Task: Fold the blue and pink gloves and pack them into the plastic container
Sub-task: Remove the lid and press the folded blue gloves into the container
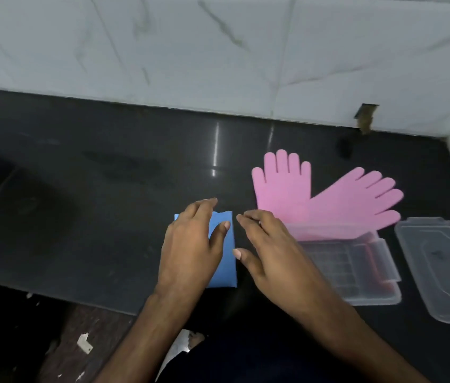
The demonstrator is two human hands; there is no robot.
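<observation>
- Head view: blue gloves (pixel 225 252), folded into a flat rectangle, lie at lower centre of the frame on the dark countertop (pixel 94 189).
- Left hand (pixel 190 250) rests flat on the blue fold, fingers loosely spread, thumb lying across its middle; it grips nothing.
- Right hand (pixel 271 250) hovers just right of the fold, fingers spread and slightly curled, empty, apart from the blue edge.
- Pink gloves (pixel 320 200) lie flat and unfolded to the upper right of the hands, cuffs overlapping.
- Clear plastic container (pixel 367 275) sits right of the right hand, the pink cuffs reaching over its far rim.
- Its lid (pixel 447 269) lies at the right edge.
</observation>
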